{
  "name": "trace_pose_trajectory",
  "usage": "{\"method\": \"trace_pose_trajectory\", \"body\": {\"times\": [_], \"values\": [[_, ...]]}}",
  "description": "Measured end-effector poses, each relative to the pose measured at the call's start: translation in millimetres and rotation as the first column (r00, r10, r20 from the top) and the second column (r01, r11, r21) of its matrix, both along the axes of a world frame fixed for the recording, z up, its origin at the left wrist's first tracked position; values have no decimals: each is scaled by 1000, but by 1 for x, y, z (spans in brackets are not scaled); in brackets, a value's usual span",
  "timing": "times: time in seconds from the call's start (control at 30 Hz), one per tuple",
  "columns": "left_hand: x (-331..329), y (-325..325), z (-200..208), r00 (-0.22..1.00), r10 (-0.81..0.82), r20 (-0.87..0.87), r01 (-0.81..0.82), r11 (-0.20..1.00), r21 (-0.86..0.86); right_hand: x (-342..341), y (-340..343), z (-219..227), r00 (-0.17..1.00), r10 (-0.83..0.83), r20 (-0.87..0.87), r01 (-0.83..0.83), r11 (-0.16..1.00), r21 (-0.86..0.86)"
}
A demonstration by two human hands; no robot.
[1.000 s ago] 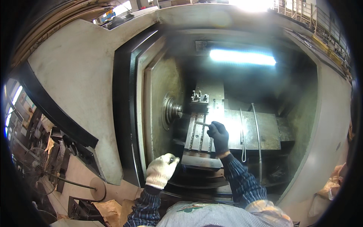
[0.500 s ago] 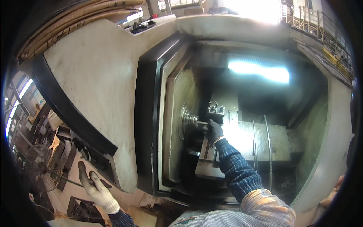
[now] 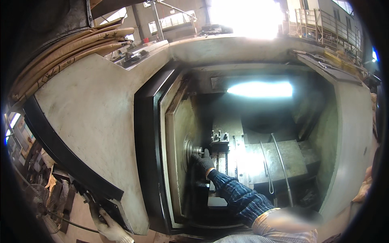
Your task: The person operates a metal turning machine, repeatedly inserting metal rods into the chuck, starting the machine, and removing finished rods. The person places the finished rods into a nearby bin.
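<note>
Inside the lathe, my right hand point(image 3: 204, 161), in a dark grey glove, is closed at the round chuck point(image 3: 189, 152) on the left wall. Its thumb and fingers are around the short end of a metal rod point(image 3: 201, 152) sticking out of the chuck; the fingers partly hide it. Just right of the hand stands a tool post point(image 3: 219, 140) with several upright bolts. At the lower left my left hand point(image 3: 106, 225), in a white glove with dark fingertips, reaches up to a dark control panel point(image 3: 106, 204). Its fingers are stretched out at the panel's edge and hold nothing visible.
A black-edged door frame point(image 3: 148, 150) borders the opening on the left. Two thin coolant pipes point(image 3: 282, 170) rise to the right of the slide. A lamp point(image 3: 261, 89) glows at the back. Stacked cardboard point(image 3: 65, 54) lies upper left; a fan point(image 3: 40, 202) stands lower left.
My right hand has moved left, closer to the chuck, and less of the rod shows. My left hand has gone from free air to the control panel. The view has shifted.
</note>
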State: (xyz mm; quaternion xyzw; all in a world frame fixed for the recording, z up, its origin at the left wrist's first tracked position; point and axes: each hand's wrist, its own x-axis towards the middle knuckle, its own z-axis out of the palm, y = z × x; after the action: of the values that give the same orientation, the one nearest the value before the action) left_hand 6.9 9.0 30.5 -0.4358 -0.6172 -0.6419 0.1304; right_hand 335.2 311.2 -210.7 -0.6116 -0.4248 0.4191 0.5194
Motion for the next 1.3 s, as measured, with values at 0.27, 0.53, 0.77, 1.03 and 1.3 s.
{"method": "trace_pose_trajectory", "body": {"times": [0.27, 0.53, 0.77, 1.03, 1.3], "values": [[41, -27, -2, 958, 154, -242, -150, 988, 33, -12, -21, 25, 999, 30, 44, -27, 998, -58], [41, -30, 7, 949, 93, -300, -108, 994, -31, 8, 10, -8, 978, 65, 198, -65, 998, -7], [95, -62, -20, 726, -618, -302, 572, 786, -235, 34, -123, 68, 979, 162, 123, -188, 952, 243], [196, -44, -34, 194, -960, 204, 970, 157, -184, 123, -403, 76, 984, -172, -51, 175, 983, 50], [277, -79, -71, -306, -867, 393, 829, -446, -337, 133, -705, 14, 643, -681, -351, 763, 612, 209]]}}
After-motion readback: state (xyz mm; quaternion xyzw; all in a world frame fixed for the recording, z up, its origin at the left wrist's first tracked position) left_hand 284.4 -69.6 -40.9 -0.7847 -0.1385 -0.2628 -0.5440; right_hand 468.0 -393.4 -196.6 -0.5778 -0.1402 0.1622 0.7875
